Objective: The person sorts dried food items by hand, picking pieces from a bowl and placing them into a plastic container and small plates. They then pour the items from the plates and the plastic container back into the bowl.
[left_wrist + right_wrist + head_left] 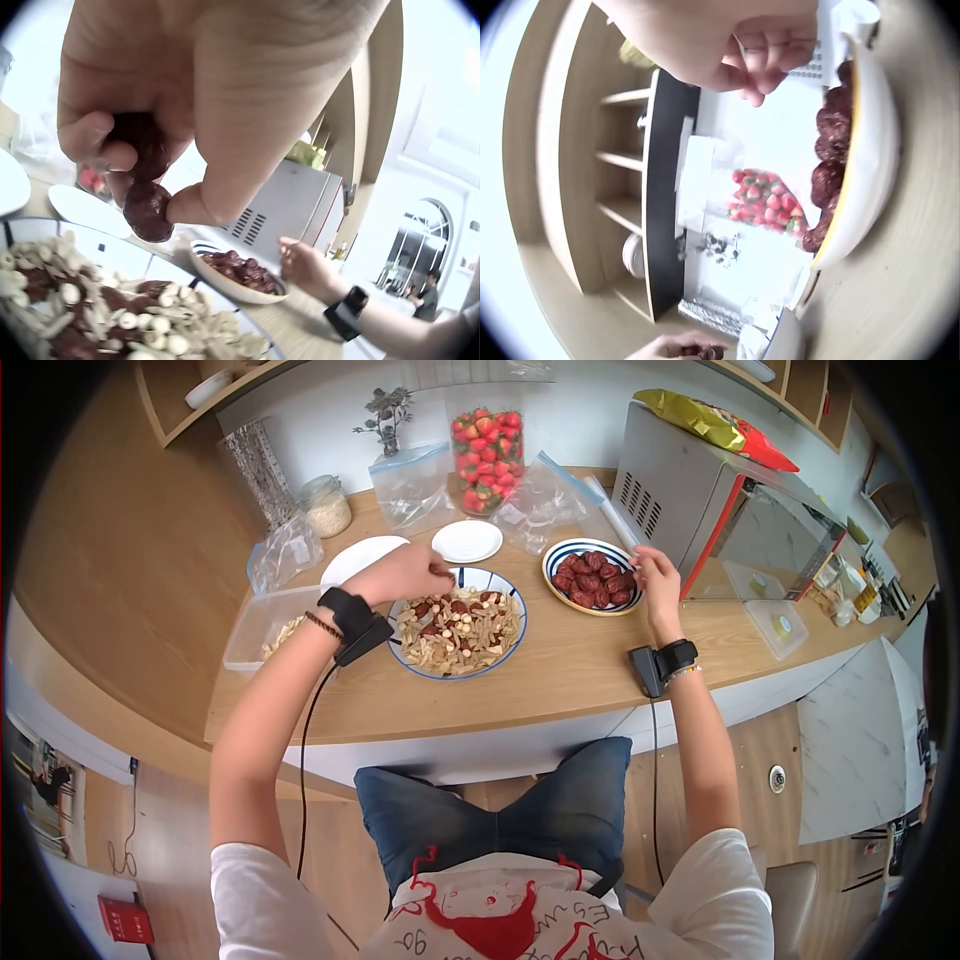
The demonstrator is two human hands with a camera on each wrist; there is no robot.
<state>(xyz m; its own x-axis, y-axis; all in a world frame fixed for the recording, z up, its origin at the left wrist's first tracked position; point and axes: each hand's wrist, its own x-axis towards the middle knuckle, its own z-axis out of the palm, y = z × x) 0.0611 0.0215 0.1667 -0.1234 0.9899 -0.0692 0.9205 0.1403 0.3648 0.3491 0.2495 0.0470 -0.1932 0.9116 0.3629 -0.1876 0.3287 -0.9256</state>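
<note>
My left hand (405,572) is above the large blue-rimmed bowl (522,622). It pinches a dark red date (148,213) between thumb and fingertip, and a second date (144,139) is tucked among its curled fingers. Pale slices, round whitish seeds and several dates fill the bowl. Beside the smaller striped bowl (551,574), on its right, my right hand (658,585) hovers with loosely bent fingers and nothing visible in them. Wrinkled dates (595,580) are heaped in that bowl.
A clear container (245,643) with pale slices sits left of the large bowl. Behind are white plates (468,541), plastic bags (415,490), a grain jar (326,510) and a tall container of strawberries (487,458). A microwave (665,475) stands on the right.
</note>
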